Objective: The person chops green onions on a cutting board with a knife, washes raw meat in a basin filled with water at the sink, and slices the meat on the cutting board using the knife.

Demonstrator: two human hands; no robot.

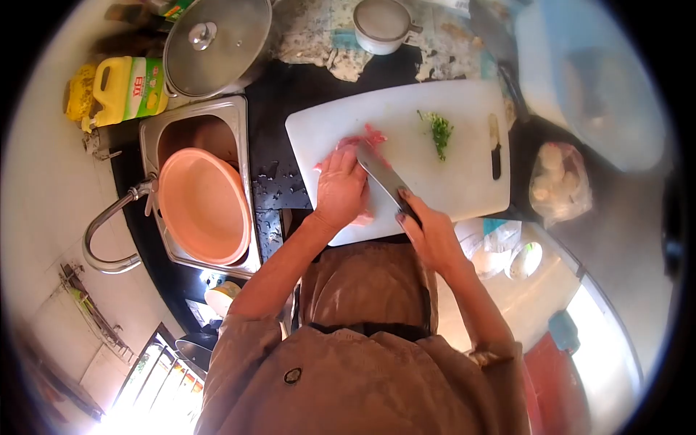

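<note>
Raw pink meat (374,135) lies on the left part of a white cutting board (428,192). My left hand (341,190) presses down on it with fingers together, covering much of the piece. A kitchen knife (384,174) with a wide metal blade is in my right hand (429,230), fingers wrapped round its handle. The blade slants up and left, its far end beside my left fingertips and at the meat. Chopped green herbs (438,133) form a small pile farther right on the board. Part of the meat shows below my left hand.
Left of the board, a pink basin (203,206) stands in a metal sink (243,119) with a curved faucet (98,235). A lidded pot (217,47), a yellow jug (119,90) and a white lidded container (382,27) stand behind. A bag of pale round items (558,181) lies right.
</note>
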